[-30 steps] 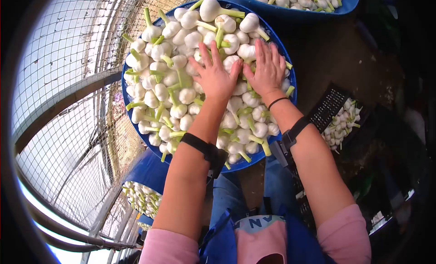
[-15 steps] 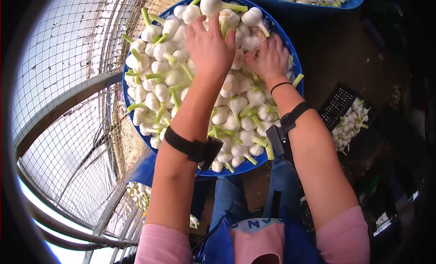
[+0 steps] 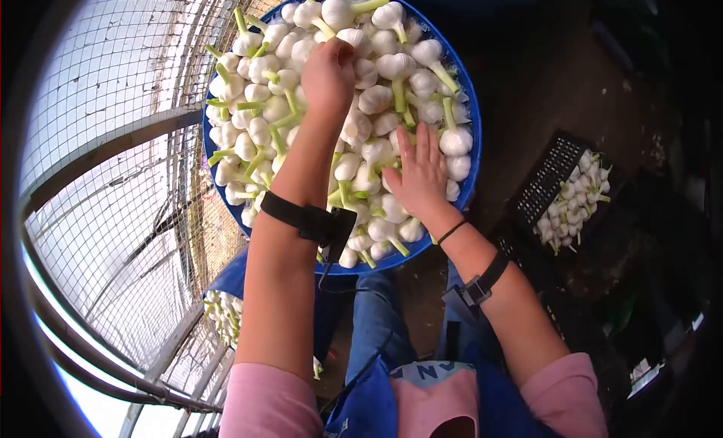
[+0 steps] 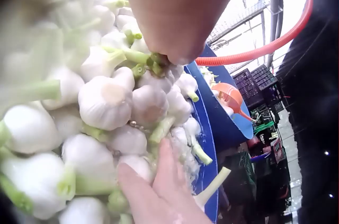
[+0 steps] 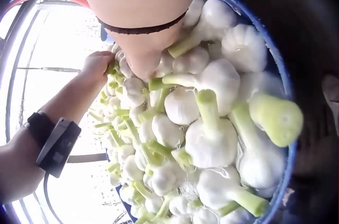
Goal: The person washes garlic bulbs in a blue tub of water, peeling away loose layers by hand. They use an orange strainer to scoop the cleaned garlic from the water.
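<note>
A round blue tub point(image 3: 476, 167) is heaped with white garlic bulbs point(image 3: 375, 100) with cut green stems, sitting in water. My left hand point(image 3: 329, 75) is over the tub's far middle, fingers curled under. In the left wrist view its fingertips pinch a green garlic stem point(image 4: 157, 64); the fingers are partly hidden behind the hand. My right hand point(image 3: 420, 174) lies palm down on the bulbs at the near right, fingers spread and straight, holding nothing. One bulb with an upright stem point(image 3: 455, 140) sits just right of its fingers.
A black crate point(image 3: 551, 178) with more garlic stands on the floor at right. Another blue container of garlic point(image 3: 224, 314) is at lower left, beside wire mesh point(image 3: 98, 84). In the left wrist view, a red hose point(image 4: 254, 54) and an orange scoop-like item point(image 4: 229, 96) show beyond the tub.
Both hands lay spread on the garlic a second ago. The left hand has moved away from me and curled its fingers round a stem. The right hand has slid back toward me.
</note>
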Available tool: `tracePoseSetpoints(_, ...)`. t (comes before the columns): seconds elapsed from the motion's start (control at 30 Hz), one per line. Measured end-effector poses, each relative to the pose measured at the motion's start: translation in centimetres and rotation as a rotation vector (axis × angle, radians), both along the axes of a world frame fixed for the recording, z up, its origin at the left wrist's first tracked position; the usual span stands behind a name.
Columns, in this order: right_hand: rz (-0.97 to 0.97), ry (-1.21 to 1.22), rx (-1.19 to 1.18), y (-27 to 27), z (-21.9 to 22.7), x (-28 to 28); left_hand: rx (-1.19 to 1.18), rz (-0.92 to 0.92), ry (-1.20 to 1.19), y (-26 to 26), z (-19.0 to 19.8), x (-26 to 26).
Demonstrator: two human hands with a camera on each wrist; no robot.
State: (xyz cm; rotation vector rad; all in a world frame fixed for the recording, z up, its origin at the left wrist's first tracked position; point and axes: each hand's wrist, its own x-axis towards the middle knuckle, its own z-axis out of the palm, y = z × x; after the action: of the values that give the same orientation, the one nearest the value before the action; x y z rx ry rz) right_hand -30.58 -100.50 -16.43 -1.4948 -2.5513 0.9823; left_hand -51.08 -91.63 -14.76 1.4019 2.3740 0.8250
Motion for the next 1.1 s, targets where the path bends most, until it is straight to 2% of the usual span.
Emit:
tracePoseSetpoints(0.1, 0.068, 0.014, -0.037, -1.7, 1.0, 1.8, -0.081, -0.018, -0.07, -2.7, 1.6, 0.7)
tracePoseSetpoints(0.17, 0.084, 0.098, -0.032, -2.2, 1.2, 3.0, -0.125, -0.016, -0.253, -6.1, 2.2, 1.1)
tracePoseSetpoints(0.27, 0.045, 0.238, -0.079, -2.1, 2.3, 4.0, -0.075, 0.105, -0.292, -13.0, 2.7, -0.2)
tracePoseSetpoints(0.33, -0.058, 0.412, -0.137, -1.7, 2.8, 4.9, -0.019, 0.275, -0.386, -17.2, 5.9, -1.7)
tracePoseSetpoints(0.37, -0.11, 0.5, -0.165, -1.4, 3.0, 5.0, 0.012, 0.327, -0.33, -20.0, 6.6, -3.2)
tracePoseSetpoints(0.4, -0.241, 0.544, -0.205, -1.0, 3.7, 5.0, -0.001, 0.406, -0.262, -22.7, 7.6, -5.0)
tracePoseSetpoints(0.43, -0.312, 0.523, -0.272, -0.3, 4.1, 5.3, -0.099, 0.54, -0.216, -25.8, 8.3, -7.1)
tracePoseSetpoints(0.47, -0.383, 0.499, -0.342, 0.4, 4.5, 5.8, -0.32, 0.589, -0.087, -29.2, 8.6, -9.8)
tracePoseSetpoints(0.5, -0.426, 0.516, -0.322, 1.0, 4.8, 6.0, -0.612, 0.535, 0.142, -32.3, 8.5, -11.9)
tracePoseSetpoints(0.53, -0.433, 0.503, -0.274, 1.5, 4.9, 6.2, -0.889, 0.384, 0.417, -35.6, 7.8, -13.7)
tracePoseSetpoints(0.6, -0.387, 0.497, -0.137, 2.8, 4.8, 6.0, -0.759, 0.417, 0.379, -33.8, 8.1, -13.6)
tracePoseSetpoints(0.63, -0.332, 0.468, -0.037, 3.3, 4.8, 5.5, -0.623, 0.295, 0.443, -31.4, 7.7, -13.2)
tracePoseSetpoints(0.7, -0.221, 0.428, 0.194, 5.7, 4.0, 3.3, -0.399, 0.144, 0.473, -23.1, 7.0, -10.9)
tracePoseSetpoints(0.8, -0.167, 0.259, 0.316, 8.4, -0.3, 0.1, -0.002, -0.091, 0.364, -10.3, 3.8, -7.8)
tracePoseSetpoints(0.9, -0.195, 0.034, 0.381, 9.3, -4.9, -1.9, 0.2, -0.212, 0.378, 1.0, 0.0, -6.3)
tracePoseSetpoints(0.93, -0.221, -0.015, 0.369, 9.2, -5.6, -2.3, 0.214, -0.287, 0.399, 4.0, -0.5, -6.2)
tracePoseSetpoints(0.97, -0.246, -0.065, 0.356, 9.2, -6.0, -2.6, 0.226, -0.331, 0.393, 6.5, -2.5, -7.0)
tracePoseSetpoints(1.07, -0.272, -0.042, 0.31, 10.0, -6.6, -3.1, 0.028, -0.276, 0.549, 8.2, -6.1, -6.2)
tracePoseSetpoints(1.1, -0.27, -0.077, 0.309, 10.3, -7.0, -3.2, 0.07, -0.281, 0.511, 8.4, -6.7, -6.4)
